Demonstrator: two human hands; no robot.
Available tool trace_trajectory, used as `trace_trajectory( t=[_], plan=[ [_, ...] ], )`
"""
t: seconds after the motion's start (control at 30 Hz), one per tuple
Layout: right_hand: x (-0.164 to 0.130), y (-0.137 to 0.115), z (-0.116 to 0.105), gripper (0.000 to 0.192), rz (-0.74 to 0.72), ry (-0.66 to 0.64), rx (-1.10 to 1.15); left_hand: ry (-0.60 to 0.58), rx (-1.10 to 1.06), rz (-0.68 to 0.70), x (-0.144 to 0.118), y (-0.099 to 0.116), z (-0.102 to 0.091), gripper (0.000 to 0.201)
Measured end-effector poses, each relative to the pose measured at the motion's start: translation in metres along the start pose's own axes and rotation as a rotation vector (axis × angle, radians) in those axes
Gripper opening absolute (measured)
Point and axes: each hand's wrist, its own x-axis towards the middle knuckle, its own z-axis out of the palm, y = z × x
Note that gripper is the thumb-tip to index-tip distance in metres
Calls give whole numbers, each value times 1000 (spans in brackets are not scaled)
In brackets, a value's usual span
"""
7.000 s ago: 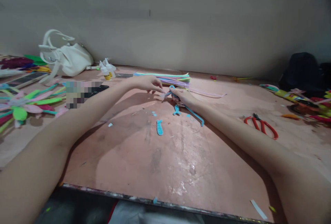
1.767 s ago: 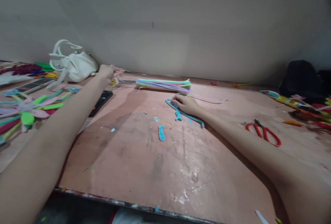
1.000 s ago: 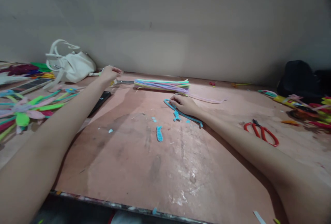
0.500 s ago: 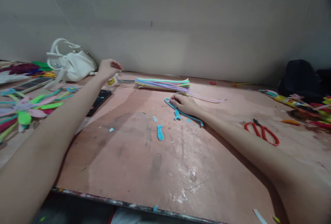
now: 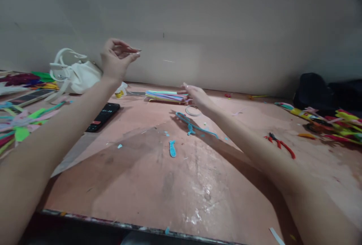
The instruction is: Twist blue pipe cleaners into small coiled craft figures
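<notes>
My left hand (image 5: 117,58) is raised in front of the wall, thumb and fingertips pinched on a thin shiny wire (image 5: 139,52). A faint bright streak (image 5: 169,61) hangs in the air between my hands. My right hand (image 5: 198,97) hovers at the right end of a bundle of pastel pipe cleaners (image 5: 162,96), fingers stretched and apart. Just below it lies a coil of pale wire (image 5: 193,110). Nearer me on the table are a bent blue pipe cleaner (image 5: 202,128), a small blue twisted piece (image 5: 190,129) and another blue piece (image 5: 172,149).
To the left are a phone (image 5: 104,117), a white handbag (image 5: 82,77), a small bottle with a yellow label (image 5: 120,91) and a fuzzy pipe-cleaner flower (image 5: 21,132). Red-handled pliers (image 5: 279,143) lie right, near colourful craft pieces (image 5: 339,124) and a dark bag (image 5: 311,90).
My left hand has risen from the table's back edge. My right hand has left the blue pipe cleaner and moved up and back, its fingers spreading; the wire coil now shows beneath it.
</notes>
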Motion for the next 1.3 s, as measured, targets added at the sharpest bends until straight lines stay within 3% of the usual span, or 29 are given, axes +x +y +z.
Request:
trace_trajectory(
  t=[0.1,0.17,0.23,0.3,0.43,0.6,0.87,1.1,1.3],
  plan=[
    [23,-27,3,33,102,162,339,-121,-121,-26,-26,11,24,65],
    [34,-37,2,27,88,310,476,-173,-160,-105,-46,16,34,57],
    [39,-40,0,24,31,443,555,-136,-228,-213,-65,19,41,52],
    [40,-38,-1,27,-17,497,580,-37,-328,-354,-80,21,45,49],
    [35,-31,1,31,-51,478,590,108,-445,-565,-95,21,53,30],
    [37,-30,1,34,-162,429,553,156,-428,-505,-81,19,62,10],
    [37,-40,-19,32,-370,300,441,183,-347,-506,-54,7,80,30],
    [42,-34,-17,46,-264,492,581,172,-416,-562,-69,6,97,26],
    [40,-37,-24,50,-256,397,538,129,-495,-637,-72,13,97,28]
  ],
)
